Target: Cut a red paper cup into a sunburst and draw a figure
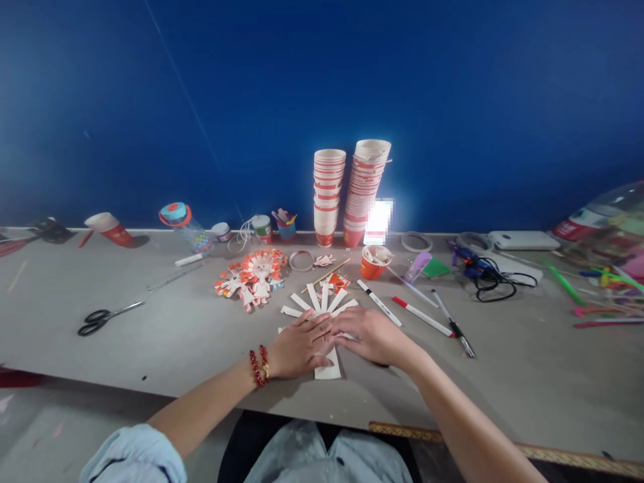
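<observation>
I press my left hand (300, 347) and right hand (369, 333) flat, fingers released, on the fanned cut cup (322, 302) at centre frame, flattening strips evenly against the worktop (166, 342).

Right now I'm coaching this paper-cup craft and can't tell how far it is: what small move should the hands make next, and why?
Probably keep pressing: the left hand and right hand lie flat on the cut cup, whose white strips fan outward. Sliding the palms along the strips toward their tips would likely flatten them fully, since a few seem slightly raised.

Head view, down over table (151, 349)
</observation>
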### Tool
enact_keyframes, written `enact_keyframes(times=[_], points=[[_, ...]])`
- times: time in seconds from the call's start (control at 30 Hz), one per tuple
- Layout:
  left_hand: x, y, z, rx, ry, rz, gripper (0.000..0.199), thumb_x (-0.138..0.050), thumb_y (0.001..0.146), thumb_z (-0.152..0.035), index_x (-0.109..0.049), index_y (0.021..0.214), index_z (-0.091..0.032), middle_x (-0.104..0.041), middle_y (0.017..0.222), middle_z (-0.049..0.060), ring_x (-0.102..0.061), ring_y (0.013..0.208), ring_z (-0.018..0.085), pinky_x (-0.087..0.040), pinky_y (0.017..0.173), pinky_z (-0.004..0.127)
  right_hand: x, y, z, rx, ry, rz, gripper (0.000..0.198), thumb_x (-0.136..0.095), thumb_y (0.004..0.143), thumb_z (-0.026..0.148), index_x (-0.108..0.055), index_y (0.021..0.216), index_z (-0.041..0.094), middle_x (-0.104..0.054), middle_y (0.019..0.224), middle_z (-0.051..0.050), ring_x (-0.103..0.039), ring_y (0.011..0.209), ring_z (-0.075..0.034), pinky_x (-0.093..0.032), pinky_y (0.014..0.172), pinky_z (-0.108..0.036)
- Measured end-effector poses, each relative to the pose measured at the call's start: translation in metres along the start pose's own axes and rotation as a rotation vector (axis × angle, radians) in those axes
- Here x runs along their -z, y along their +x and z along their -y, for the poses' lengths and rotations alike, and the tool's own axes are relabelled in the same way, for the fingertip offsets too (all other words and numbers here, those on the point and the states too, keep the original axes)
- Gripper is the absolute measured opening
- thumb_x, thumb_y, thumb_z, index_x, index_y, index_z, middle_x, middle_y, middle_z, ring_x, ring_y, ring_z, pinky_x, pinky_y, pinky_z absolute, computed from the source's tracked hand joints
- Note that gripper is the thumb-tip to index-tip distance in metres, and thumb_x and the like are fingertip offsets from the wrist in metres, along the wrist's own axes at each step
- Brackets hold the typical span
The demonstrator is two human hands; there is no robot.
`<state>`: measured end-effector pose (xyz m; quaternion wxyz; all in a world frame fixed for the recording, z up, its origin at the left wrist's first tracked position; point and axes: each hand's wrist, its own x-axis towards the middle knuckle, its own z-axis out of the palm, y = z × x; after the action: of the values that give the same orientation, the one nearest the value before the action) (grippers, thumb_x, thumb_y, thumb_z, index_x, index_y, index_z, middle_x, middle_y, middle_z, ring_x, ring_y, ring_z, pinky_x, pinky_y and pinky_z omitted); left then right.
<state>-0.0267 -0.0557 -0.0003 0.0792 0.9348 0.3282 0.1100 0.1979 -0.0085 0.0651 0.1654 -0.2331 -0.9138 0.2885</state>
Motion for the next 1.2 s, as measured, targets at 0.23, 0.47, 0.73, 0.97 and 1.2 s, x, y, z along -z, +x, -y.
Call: enact_keyframes(times=[0.23,0.47,0.73,0.97,1.2], points=[[0.018,0.002,-0.001,0.071,-0.044,-0.083,0.048,-0.040,0.099,-0.035,-0.037,0.145,-0.020,-0.040,0.152,0.011,-0.031,0.143,0.023,-0.019,0.120,0.046,-0.019,-0.030,0.016,-0.298,-0.186,-0.081,0.022,-0.058,0.090,0.030,-0.067,0.073,0.022,-0.068,0.073,-0.003,-0.062,0.074,-0.020,-0.041,0.066,-0.026],[0.009,0.000,0.001,0.075,0.028,-0.085,0.056,-0.045,0.097,-0.038,-0.031,0.149,-0.021,-0.031,0.157,0.010,-0.025,0.146,0.025,-0.020,0.120,0.049,-0.064,-0.032,0.028,-0.430,-0.221,-0.202,0.008,-0.065,0.082,0.027,-0.060,0.081,0.021,-0.067,0.081,-0.003,-0.062,0.075,-0.021,-0.041,0.069,-0.029],[0.000,-0.001,0.001,0.095,0.029,-0.044,0.060,-0.046,0.097,-0.041,-0.029,0.150,-0.019,-0.032,0.156,0.012,-0.026,0.145,0.025,-0.022,0.120,0.047,-0.081,-0.037,0.036,-0.374,-0.150,-0.253,0.021,-0.063,0.077,0.019,-0.060,0.097,0.023,-0.067,0.080,-0.003,-0.062,0.074,-0.023,-0.044,0.071,-0.032],[0.015,0.000,-0.001,0.139,-0.086,-0.152,0.051,-0.047,0.097,-0.034,-0.038,0.144,-0.021,-0.038,0.153,0.011,-0.034,0.141,0.026,-0.025,0.118,0.047,-0.096,-0.032,0.031,-0.479,0.133,-0.429,0.026,-0.051,0.079,0.012,-0.060,0.101,0.023,-0.065,0.084,-0.004,-0.062,0.069,-0.019,-0.048,0.065,-0.028],[0.041,-0.022,0.026,0.644,-0.662,-0.858,0.029,-0.039,0.098,-0.038,-0.062,0.092,-0.021,-0.065,0.110,0.009,-0.059,0.106,0.023,-0.047,0.096,0.037,-0.076,-0.041,0.033,-0.275,0.334,-0.805,0.011,-0.051,0.091,0.022,-0.061,0.088,0.023,-0.062,0.081,-0.006,-0.062,0.079,-0.021,-0.052,0.078,-0.033]])
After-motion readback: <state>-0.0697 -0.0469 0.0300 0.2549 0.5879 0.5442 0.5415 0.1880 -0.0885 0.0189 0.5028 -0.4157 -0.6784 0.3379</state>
